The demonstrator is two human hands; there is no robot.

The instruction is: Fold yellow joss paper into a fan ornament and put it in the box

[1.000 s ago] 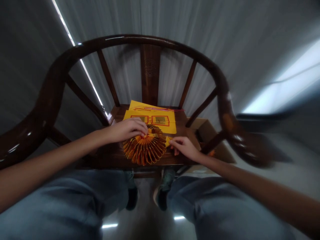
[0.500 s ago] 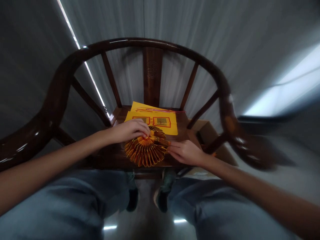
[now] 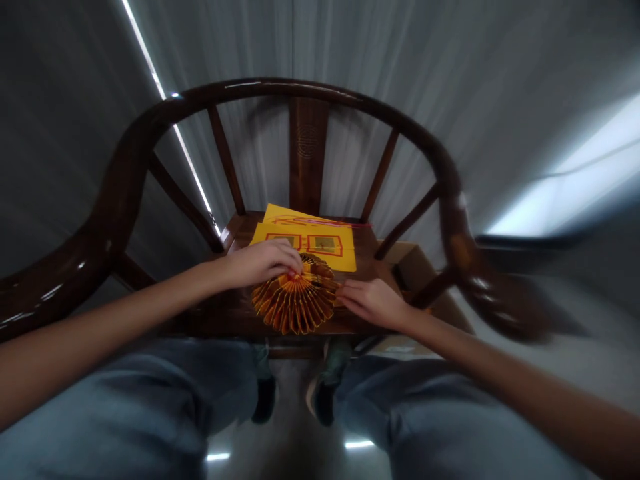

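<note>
A round folded fan of gold and orange pleated paper (image 3: 295, 307) rests on the dark wooden chair seat (image 3: 220, 313). My left hand (image 3: 277, 260) pinches it at its centre, where a small red spot shows between the fingertips. At the fan's right edge, my right hand (image 3: 370, 300) has its fingers closed on the pleats. Behind the fan lie yellow sheets (image 3: 347, 260) with red-framed rectangles printed on them, partly covered by my left hand. Thin red and pink strands (image 3: 320, 221) lie across the rear sheet.
The chair's curved dark backrest (image 3: 310, 90) and armrests surround the seat. A cardboard box (image 3: 413, 263) stands on the floor to the right, beyond the seat. My knees are in front of the chair, my feet below it. A grey wall rises behind.
The pleats at the fan's right side look more spread beside my right hand. Both hands keep nearly the same places, and the whole view has shifted slightly.
</note>
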